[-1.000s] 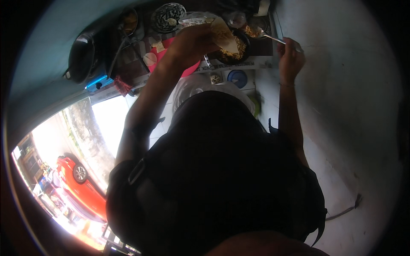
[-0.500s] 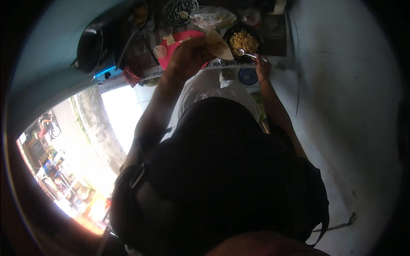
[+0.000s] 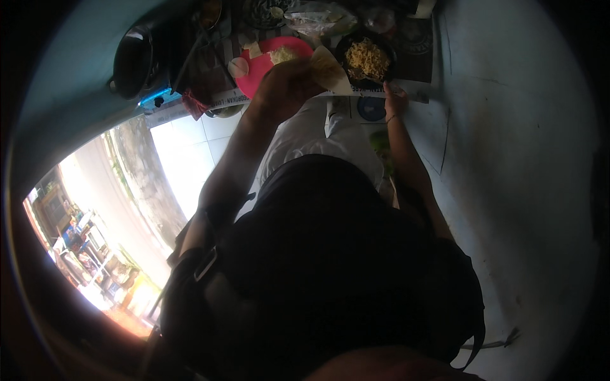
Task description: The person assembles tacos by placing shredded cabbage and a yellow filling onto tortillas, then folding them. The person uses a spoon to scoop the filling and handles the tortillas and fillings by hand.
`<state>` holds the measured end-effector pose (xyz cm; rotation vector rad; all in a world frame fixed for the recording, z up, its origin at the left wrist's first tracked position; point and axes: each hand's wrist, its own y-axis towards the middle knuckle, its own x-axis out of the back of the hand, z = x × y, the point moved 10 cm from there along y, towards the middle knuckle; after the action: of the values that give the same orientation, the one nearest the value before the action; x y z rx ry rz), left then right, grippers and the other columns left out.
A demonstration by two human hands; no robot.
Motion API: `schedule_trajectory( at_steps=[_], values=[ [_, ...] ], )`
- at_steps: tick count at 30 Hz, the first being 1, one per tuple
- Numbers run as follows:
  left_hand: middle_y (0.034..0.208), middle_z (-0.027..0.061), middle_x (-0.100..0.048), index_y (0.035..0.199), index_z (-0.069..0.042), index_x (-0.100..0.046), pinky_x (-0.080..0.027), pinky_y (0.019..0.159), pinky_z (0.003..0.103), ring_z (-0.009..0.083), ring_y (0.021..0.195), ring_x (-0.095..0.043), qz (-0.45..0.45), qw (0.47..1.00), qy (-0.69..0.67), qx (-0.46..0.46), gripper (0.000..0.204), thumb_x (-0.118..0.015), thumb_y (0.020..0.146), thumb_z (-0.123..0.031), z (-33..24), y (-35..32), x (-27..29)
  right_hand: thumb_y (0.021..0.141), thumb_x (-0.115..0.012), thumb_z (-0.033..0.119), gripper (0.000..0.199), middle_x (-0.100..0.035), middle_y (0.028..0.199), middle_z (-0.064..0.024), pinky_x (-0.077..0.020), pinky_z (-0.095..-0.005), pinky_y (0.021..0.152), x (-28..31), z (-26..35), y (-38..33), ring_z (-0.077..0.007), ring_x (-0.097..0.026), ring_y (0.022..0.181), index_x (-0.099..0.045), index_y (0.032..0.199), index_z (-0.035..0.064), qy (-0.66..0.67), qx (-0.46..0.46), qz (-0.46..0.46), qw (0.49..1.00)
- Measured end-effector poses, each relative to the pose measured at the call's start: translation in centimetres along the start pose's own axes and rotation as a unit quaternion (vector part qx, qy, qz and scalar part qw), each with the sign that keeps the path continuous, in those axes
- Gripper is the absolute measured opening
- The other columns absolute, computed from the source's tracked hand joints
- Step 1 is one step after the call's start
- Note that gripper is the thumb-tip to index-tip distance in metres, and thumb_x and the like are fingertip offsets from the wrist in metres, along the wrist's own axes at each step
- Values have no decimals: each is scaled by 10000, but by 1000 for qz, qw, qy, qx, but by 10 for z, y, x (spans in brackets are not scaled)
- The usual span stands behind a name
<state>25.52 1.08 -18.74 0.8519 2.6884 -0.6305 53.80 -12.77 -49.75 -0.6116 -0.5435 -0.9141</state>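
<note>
My left hand point(image 3: 289, 84) is closed on the edge of a thin, pale round wrapper point(image 3: 332, 76), which hangs slightly curved beside the noodle dish. Some filling seems to lie on the wrapper, but shadow blurs it. At the near right rim of a dark bowl point(image 3: 351, 49) is my right hand point(image 3: 395, 101), its fingers closed round a spoon handle point(image 3: 399, 93); the spoon's head is hard to make out among the noodles. Yellow noodles point(image 3: 368, 58) fill the bowl. Behind my left hand lies a pink plate point(image 3: 251, 73) bearing a pale shredded heap point(image 3: 283, 54) and small pale pieces.
A dark pot point(image 3: 132, 60) stands on the left, with a blue-lit edge point(image 3: 155, 96) beneath it. Along the back are a clear plastic bag point(image 3: 321, 22) and a dark patterned plate point(image 3: 264, 13). A red cloth point(image 3: 193, 103) hangs at the table edge. A wall point(image 3: 508, 127) rises on the right.
The spoon, plainly visible over the noodles before, is now mostly lost to view as my right hand shifts slightly right and down. The wrapper has turned and sits a little farther right.
</note>
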Motion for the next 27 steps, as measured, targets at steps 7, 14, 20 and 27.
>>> schedule_trajectory(
  at_steps=[7,14,20,27],
  values=[
    [1164,219,-600,1210,108,-499,-481,957,426,320,1092,-595,-11,1000,8,6,401,-420,978,-210,-26,-16,7,703,-823,222,519,-623,972,-63,-483,-306,708,62,166,-71,-158,-564,859,-612,1148,58,76,217,194,954],
    [1131,189,-624,1194,108,-509,-508,919,397,285,1051,-623,-28,998,-49,-23,376,-522,936,-165,-61,-50,29,672,-839,124,378,-663,825,-60,-494,-274,639,125,357,-209,-146,-621,731,-662,1001,62,226,459,263,818],
    [1037,130,-667,1072,111,-588,-565,783,306,230,948,-666,1,806,487,-335,358,-724,770,-24,-131,-116,37,651,-840,111,247,-660,797,-47,-510,-291,639,131,421,-289,-180,-638,737,-704,856,85,238,598,221,733],
    [1067,139,-664,1073,8,-654,-573,837,376,270,1014,-655,24,999,-8,-48,235,-634,859,-88,-90,-139,111,673,-824,132,196,-651,973,-59,-519,-310,733,102,446,-341,-184,-649,871,-701,820,92,203,565,295,743]
  ],
)
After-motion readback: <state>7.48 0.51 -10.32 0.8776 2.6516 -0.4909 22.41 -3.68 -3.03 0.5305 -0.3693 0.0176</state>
